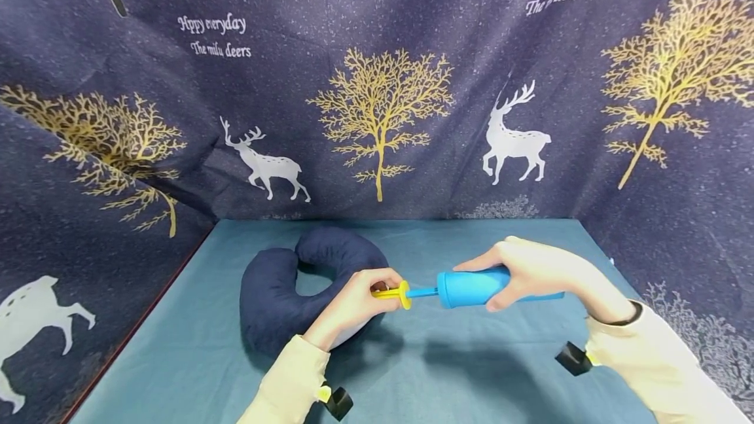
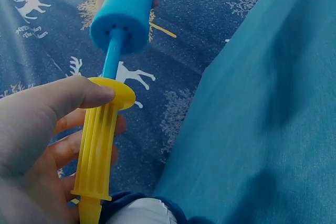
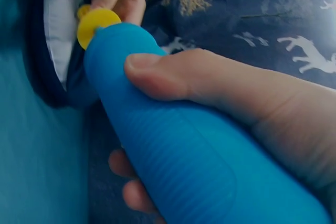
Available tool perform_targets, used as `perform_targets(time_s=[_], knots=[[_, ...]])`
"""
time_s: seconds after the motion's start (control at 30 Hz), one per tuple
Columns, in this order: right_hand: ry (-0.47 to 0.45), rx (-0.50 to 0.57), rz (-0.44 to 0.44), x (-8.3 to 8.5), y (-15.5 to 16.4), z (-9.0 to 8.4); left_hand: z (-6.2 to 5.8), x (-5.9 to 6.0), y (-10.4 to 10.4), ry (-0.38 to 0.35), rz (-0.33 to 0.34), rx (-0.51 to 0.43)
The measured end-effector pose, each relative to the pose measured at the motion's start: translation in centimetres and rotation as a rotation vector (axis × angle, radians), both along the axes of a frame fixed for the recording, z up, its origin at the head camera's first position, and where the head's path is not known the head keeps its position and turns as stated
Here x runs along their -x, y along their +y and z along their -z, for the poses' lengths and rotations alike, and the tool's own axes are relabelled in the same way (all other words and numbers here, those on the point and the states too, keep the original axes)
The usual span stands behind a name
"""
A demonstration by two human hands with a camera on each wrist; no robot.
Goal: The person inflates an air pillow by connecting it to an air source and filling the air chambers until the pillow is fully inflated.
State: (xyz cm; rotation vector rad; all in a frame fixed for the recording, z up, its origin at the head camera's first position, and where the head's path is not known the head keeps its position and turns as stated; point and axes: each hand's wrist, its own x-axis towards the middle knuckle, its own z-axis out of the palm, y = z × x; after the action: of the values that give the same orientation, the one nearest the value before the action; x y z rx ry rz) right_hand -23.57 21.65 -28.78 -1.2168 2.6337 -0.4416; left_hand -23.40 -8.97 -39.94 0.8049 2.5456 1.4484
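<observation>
I see one pump (image 1: 459,290) held above the table (image 1: 177,358), mostly right of one neck pillow (image 1: 265,306), long axis side to side, yellow handle (image 1: 404,295) toward the person's left. Two hands: left hand (image 1: 360,298) grips the handle, right hand (image 1: 524,272) grasps the blue barrel (image 1: 474,288). Left wrist view shows barrel-end holes (image 2: 114,26), hidden from head view.

The pump (image 1: 468,289) is blue, its handle (image 2: 97,148) yellow.

Left arm (image 1: 288,378) and right arm (image 1: 656,362) reaching in.
Left grip (image 1: 360,296) curled, left thumb (image 2: 79,98) forward; right grip (image 1: 533,270) spread wider, right thumb (image 3: 163,74) opposite curled fingers (image 3: 137,195).
</observation>
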Motion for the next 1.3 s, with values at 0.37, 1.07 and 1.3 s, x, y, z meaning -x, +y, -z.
perform_targets(time_s=[0.37, 1.07, 1.3], knots=[[0.016, -0.023, 0.022, 0.8, -4.1, 1.9, 0.1, 0.0, 0.2, -0.004, -0.003, 0.008], [0.039, -0.092, 0.158, -1.3, -3.3, 0.7, 0.1, -0.2, 0.0, 0.022, -0.024, 0.027], [0.02, -0.059, 0.127, -1.6, -1.1, 0.3, 0.0, -0.1, 0.0, 0.019, -0.019, 0.023]])
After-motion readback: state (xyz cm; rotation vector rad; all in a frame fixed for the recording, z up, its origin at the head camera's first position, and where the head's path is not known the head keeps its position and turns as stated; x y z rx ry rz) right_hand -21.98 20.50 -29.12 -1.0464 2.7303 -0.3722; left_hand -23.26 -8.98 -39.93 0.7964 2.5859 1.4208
